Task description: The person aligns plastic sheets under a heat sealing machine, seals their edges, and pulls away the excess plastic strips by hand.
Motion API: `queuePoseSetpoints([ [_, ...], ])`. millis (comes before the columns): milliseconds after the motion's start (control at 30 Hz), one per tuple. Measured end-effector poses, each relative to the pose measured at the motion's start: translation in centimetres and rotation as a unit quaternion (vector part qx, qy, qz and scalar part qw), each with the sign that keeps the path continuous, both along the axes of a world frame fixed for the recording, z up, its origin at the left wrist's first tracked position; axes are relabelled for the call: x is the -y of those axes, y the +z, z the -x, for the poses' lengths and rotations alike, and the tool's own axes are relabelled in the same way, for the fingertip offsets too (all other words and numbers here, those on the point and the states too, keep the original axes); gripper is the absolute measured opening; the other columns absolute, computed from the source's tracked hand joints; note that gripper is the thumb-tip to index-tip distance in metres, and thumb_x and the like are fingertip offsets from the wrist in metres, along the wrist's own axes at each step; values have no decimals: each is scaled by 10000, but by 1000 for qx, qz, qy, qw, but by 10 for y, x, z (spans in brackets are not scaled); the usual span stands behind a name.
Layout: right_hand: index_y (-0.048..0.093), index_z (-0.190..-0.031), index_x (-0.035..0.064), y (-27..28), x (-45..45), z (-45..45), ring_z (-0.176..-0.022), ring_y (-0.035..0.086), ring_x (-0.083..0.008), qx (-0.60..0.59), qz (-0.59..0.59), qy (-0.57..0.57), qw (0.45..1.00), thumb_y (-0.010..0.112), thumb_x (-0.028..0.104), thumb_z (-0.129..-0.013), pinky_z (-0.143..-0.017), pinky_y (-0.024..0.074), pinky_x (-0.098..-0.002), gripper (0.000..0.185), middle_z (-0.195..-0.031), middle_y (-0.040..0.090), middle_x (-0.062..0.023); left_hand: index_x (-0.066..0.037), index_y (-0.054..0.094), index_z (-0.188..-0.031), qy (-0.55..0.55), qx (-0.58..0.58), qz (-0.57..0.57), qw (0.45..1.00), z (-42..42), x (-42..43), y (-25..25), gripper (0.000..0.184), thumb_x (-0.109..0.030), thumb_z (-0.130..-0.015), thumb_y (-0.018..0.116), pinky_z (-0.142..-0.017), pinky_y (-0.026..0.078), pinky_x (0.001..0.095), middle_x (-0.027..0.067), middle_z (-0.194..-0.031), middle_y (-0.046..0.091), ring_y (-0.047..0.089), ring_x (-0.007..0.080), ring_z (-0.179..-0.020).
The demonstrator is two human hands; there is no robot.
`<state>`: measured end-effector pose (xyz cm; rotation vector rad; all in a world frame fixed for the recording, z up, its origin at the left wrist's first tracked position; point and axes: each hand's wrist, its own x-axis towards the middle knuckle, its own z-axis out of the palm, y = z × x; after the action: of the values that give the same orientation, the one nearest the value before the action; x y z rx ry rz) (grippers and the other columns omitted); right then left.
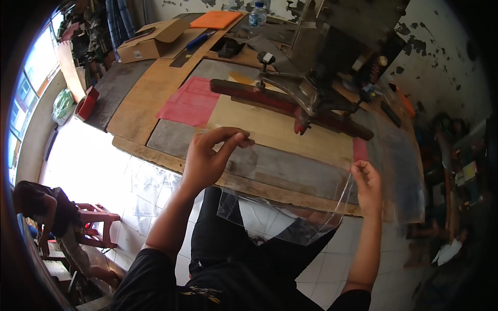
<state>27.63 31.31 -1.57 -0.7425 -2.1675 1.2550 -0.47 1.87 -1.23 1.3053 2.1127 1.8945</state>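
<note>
A clear plastic sheet (282,207) hangs between my two hands over the table's front edge, sagging toward my lap. My left hand (208,155) is closed in a pinch at its upper left corner, above the grey work surface. My right hand (367,184) pinches its upper right corner, where a pale edge runs down. Just beyond the sheet, a tan sheet (259,122) lies flat under the dark red bar (280,103) of a press. Red material (189,101) shows to the left of the tan sheet, and a smaller red piece shows near my right hand.
The metal press (316,88) stands at the back. A cardboard box (153,39), an orange folder (215,19) and a water bottle (257,14) are at the far left. More clear plastic (404,176) hangs at the right edge. Another person (54,223) bends down at lower left beside a red stool (101,220).
</note>
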Motion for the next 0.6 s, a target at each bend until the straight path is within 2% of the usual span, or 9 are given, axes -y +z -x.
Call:
queuePoseSetpoints([
  [33,692,-1109,22,-7,5,1,-994,653,-95,-21,14,-21,999,693,179,-1078,-951,489,-280,160,-1026,750,-22,36,794,-1092,-5,4,-1,1000,-1,-1,-6,206,-140,-1068,689,-838,610,343,109,-945,828,795,196,-886],
  [100,682,-1111,28,-29,12,1,-1008,658,-106,-68,50,-55,995,698,196,-1088,-977,493,-285,170,-1031,741,-31,3,805,-1103,43,-88,43,994,0,2,-22,172,-109,-1045,688,-882,599,361,105,-992,835,798,219,-939],
  [133,682,-1111,28,-41,17,-1,-1008,658,-106,-66,49,-60,995,698,196,-1088,-977,493,-285,170,-1031,741,-31,3,805,-1103,38,-86,42,995,-4,3,-30,172,-109,-1045,688,-882,599,361,105,-992,835,798,219,-939],
  [200,681,-1119,32,-60,28,-4,-1018,664,-109,-91,70,-94,989,703,203,-1089,-983,499,-285,175,-1039,739,-39,-101,830,-1067,72,-35,105,991,-16,10,-49,136,-100,-1014,704,-889,562,401,91,-1020,829,771,315,-954],
  [267,673,-1107,23,-62,40,-6,-1043,684,-123,-68,56,-118,989,696,205,-1095,-987,508,-300,183,-1044,746,-56,-88,813,-1069,56,-62,88,993,-24,17,-59,140,-60,-1010,690,-888,565,405,83,-1026,828,764,313,-942],
  [333,657,-1102,5,-68,49,-11,-1058,706,-146,-107,6,-103,989,674,206,-1108,-1000,514,-315,201,-1045,757,-75,-55,798,-1078,79,-106,84,988,-35,25,-60,191,-33,-1041,612,-941,566,390,82,-1059,832,774,307,-964],
  [467,599,-1119,4,-87,67,-20,-1094,749,-210,-136,-95,-82,983,609,127,-1127,-1011,549,-373,123,-1062,767,-148,-75,691,-1017,78,-172,40,981,-38,34,-90,109,-63,-1073,598,-991,547,431,83,-1051,838,794,278,-1078],
  [533,565,-1145,12,-99,69,-28,-1106,762,-246,-121,-93,-93,984,582,81,-1128,-976,574,-376,73,-1077,766,-187,-91,621,-1026,70,-188,57,978,-38,35,-97,65,-79,-1085,598,-1011,536,464,96,-1072,838,784,274,-1139],
  [600,546,-1207,20,-116,68,-32,-966,764,-217,-168,-208,-94,959,556,129,-1147,-892,582,-329,125,-1203,758,-234,-90,638,-1061,74,-244,31,966,-39,31,-98,100,-10,-1011,673,-1045,525,427,62,-1145,836,775,268,-1176],
])
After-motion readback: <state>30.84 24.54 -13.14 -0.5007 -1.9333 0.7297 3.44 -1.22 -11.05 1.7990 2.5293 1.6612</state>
